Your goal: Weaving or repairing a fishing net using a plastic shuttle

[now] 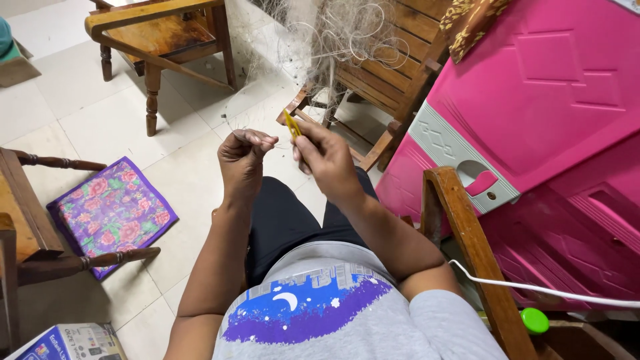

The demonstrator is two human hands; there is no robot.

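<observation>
Tiled floor [100,120], wooden chairs [160,40], pink cabinet [553,113], floral cushion [110,213].

Your left hand [243,157] closes over whatever it pinches; the fine net [320,47] strands there are too thin for you to trace. Your right hand [325,159] covers most of the yellow needle [292,125], leaving only its tip visible. The net runs off the top edge. The printed box [70,343] is cut by the bottom edge, the white cable [533,290] by the right edge.
</observation>
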